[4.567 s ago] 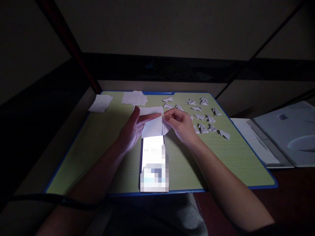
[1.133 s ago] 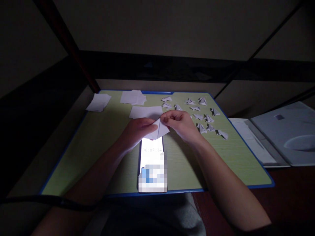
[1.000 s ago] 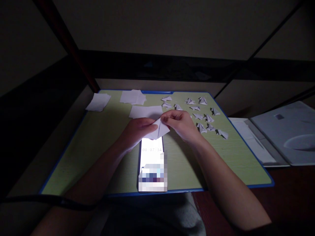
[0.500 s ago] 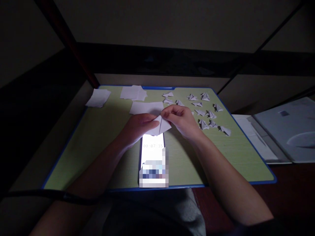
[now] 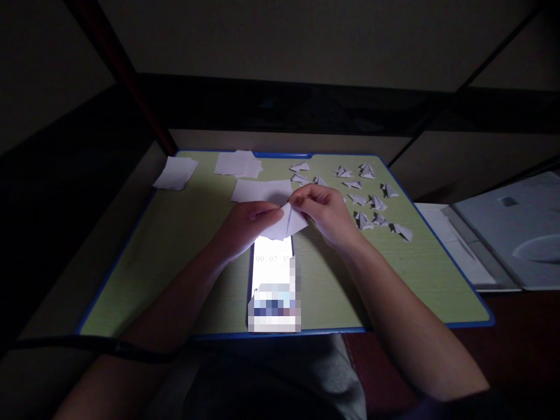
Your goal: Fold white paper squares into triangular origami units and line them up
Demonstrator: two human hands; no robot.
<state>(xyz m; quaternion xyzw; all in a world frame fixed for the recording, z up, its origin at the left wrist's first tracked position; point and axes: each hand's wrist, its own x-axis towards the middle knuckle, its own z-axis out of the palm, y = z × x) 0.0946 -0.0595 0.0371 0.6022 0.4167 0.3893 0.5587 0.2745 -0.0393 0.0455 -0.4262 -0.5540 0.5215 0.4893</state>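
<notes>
A partly folded piece of white paper (image 5: 289,224) is held between both hands, above the top end of a lit phone (image 5: 272,271) showing a timer. My left hand (image 5: 247,227) pinches its left side, thumb lying on top. At the upper edge, the thumb and forefinger of my right hand (image 5: 321,210) are pinched together on the paper. A crease runs down from near those fingertips. A flat white sheet (image 5: 258,190) lies just beyond my hands, partly hidden by them.
Several small folded paper pieces (image 5: 363,220) are spread over the right rear of the green table (image 5: 175,251). Loose paper sheets (image 5: 238,164) and a paper stack (image 5: 175,173) lie at the back left. A dark cable (image 5: 109,348) crosses near my left forearm.
The folded paper has tilted and shifted slightly right, and my left thumb lies a little higher on it. Both hands keep their grip. The whole view has shifted very slightly.
</notes>
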